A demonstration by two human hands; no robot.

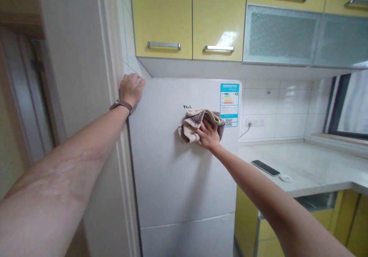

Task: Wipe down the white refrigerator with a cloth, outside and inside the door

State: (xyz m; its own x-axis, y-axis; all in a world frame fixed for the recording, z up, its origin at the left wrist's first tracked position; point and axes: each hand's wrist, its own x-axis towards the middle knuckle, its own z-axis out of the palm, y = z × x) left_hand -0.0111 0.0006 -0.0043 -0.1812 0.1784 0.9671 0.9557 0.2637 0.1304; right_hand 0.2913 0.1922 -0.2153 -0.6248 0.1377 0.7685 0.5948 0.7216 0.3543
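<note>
The person's left arm (77, 157) reaches forward and upward, the left grip (131, 90) raised with its fingers (130, 77) bent at the knuckles. The right arm (258, 180) extends from the lower right toward the middle, the right grip (210, 135) lower than the left, its fingers (207, 126) spread apart.

A wristwatch (116, 102) with a brown band (125, 104) and a metal-toned case rings a person's left wrist, its dial out of view. The left hand (131, 89) and right hand (209, 135) are bare, as are both forearms (253, 176) to the frame's edge.
</note>
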